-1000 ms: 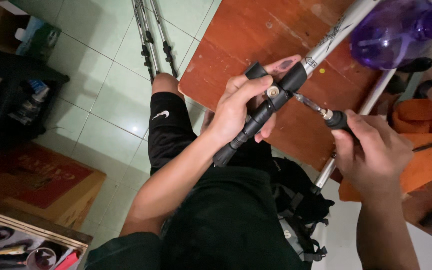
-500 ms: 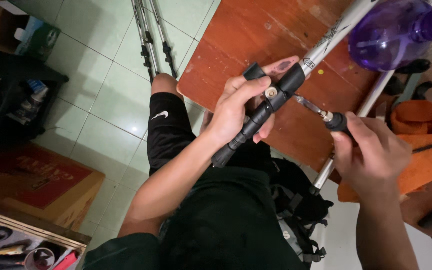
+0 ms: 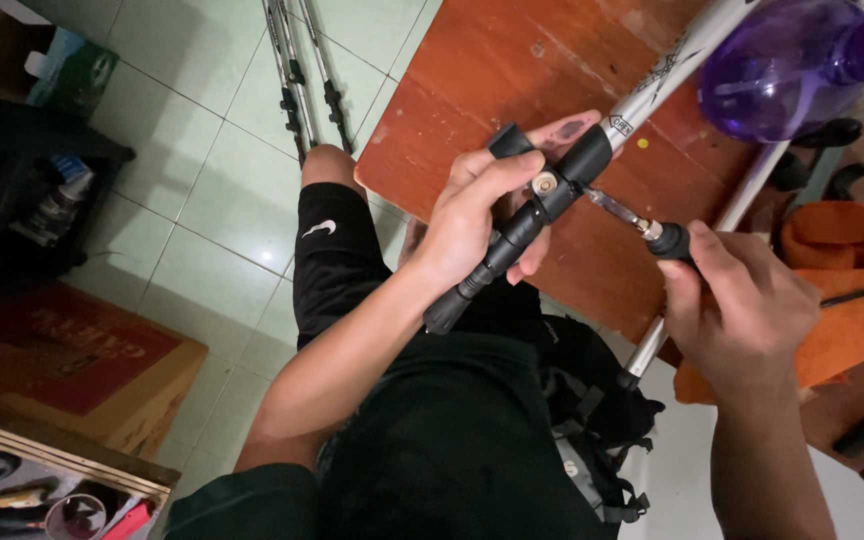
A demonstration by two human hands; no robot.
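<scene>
Left of the red-brown table (image 3: 472, 80), on the green tiled floor (image 3: 202, 190): a cardboard box (image 3: 82, 370), and a bundle of poles (image 3: 297, 70) lying near the table's corner. Over the table's near edge: left hand (image 3: 482, 215) wrapped round the black grip section of a trekking pole (image 3: 512, 235), thumb laid beside the metal screw of its black clamp (image 3: 552, 180). The pole's silver shaft (image 3: 662, 75) runs up and away across the table. Right of the clamp: screwdriver (image 3: 627, 215), tip at the clamp, black handle pinched in the curled fingers of the right hand (image 3: 737, 300). Above that hand, on the table: purple spray bottle (image 3: 782, 65). Right of the hand, off the table's edge: orange cloth (image 3: 842, 270).
</scene>
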